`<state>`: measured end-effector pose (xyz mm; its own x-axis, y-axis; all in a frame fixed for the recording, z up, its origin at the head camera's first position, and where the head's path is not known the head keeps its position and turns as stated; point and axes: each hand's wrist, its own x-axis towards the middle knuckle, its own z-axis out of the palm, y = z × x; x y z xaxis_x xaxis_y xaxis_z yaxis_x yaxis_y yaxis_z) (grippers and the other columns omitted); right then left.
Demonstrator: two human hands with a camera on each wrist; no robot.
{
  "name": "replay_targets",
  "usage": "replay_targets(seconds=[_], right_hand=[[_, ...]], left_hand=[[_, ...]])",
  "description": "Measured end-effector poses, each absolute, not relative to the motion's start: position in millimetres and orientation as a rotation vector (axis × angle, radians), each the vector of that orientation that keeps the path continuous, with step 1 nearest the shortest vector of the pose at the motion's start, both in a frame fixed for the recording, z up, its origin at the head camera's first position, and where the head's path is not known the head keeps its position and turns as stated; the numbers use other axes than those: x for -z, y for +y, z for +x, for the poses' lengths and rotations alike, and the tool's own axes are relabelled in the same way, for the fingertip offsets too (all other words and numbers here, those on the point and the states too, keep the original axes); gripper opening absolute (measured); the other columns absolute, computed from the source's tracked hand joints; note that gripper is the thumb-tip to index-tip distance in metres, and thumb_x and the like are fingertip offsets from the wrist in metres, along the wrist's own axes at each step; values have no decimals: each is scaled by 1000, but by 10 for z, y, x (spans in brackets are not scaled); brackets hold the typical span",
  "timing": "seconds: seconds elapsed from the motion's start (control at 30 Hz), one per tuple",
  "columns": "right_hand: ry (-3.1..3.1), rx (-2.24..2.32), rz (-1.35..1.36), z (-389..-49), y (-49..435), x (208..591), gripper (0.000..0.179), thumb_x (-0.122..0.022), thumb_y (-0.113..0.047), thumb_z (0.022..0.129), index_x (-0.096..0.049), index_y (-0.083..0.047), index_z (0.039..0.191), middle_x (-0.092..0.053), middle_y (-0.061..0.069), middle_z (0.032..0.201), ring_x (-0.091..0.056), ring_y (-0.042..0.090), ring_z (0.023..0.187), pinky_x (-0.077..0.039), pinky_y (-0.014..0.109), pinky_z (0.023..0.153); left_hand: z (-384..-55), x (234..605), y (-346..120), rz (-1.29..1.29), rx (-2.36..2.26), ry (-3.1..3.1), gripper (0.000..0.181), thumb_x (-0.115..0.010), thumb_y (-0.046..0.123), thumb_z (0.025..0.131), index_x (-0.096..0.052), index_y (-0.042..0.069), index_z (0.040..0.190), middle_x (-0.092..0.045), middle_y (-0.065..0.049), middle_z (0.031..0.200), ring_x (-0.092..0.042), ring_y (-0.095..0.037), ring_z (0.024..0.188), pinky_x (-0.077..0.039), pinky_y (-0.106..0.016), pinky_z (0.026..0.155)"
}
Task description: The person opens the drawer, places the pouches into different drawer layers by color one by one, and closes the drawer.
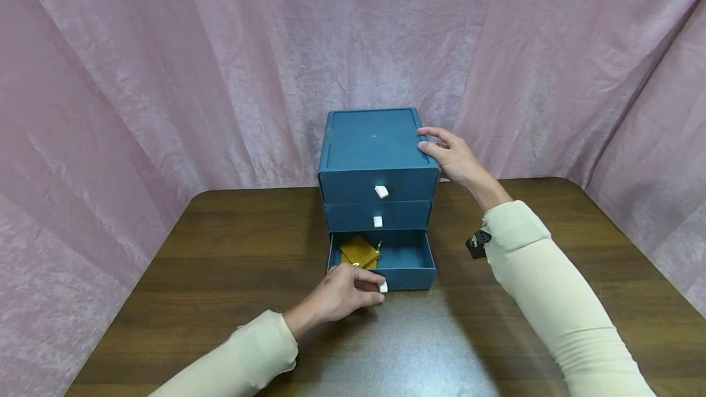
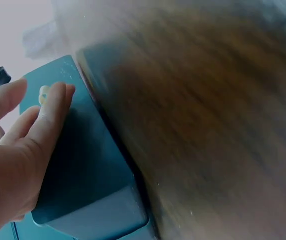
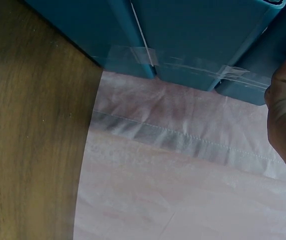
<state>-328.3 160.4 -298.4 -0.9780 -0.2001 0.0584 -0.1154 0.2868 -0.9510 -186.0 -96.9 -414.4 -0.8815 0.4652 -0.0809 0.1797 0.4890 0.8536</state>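
A blue drawer cabinet (image 1: 375, 139) with three drawers stands on the wooden table. Its bottom drawer (image 1: 408, 279) is pulled out, with a mustard-yellow pouch (image 1: 360, 251) lying in its left part. My left hand (image 1: 344, 293) is at the white knob (image 1: 383, 287) of that drawer. Its fingertips reach beside the knob (image 2: 43, 95), while the thumb (image 2: 10, 97) stands a little apart from it. My right hand (image 1: 449, 155) rests against the cabinet's upper right edge, thumb and index finger over the top; the other fingers are mostly hidden in the head view.
Two upper drawers with white knobs (image 1: 381, 191) are closed. Clear tape (image 3: 183, 65) runs across the cabinet's side. Pink curtains (image 1: 220, 78) hang behind and beside the brown table (image 1: 231, 250). A small black device (image 1: 478, 244) sits at the right cuff.
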Motion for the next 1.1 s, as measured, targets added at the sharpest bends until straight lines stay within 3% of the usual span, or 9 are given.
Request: replay_targets(seconds=[0.27,0.57,1.1], right_hand=[[2462,1806,-295,-3270,1594,2966,51,-53,-29,105,-39,-18,153,-43,24,147,-51,41,127,-47,54,99],[2477,1792,-282,-3269,1597,2975,50,-52,-30,105,-40,-19,153,-44,23,147,-53,40,125,-48,52,98],[2465,1807,-288,-3275,1599,2979,51,-53,-27,105,-39,-18,153,-41,23,150,-52,41,125,-49,51,97]], left_hand=[[-1864,4173,-938,482,-1391,2454,17,-78,10,87,-79,6,103,-76,0,87,-68,-6,75,-55,-21,65],[-1857,4138,-927,345,-1562,2289,14,-70,-4,90,-77,-2,103,-74,-13,94,-73,-26,82,-60,-30,70],[-1920,4140,-910,327,-1583,2273,13,-68,-7,91,-76,-5,100,-74,-16,91,-72,-20,79,-59,-27,71]])
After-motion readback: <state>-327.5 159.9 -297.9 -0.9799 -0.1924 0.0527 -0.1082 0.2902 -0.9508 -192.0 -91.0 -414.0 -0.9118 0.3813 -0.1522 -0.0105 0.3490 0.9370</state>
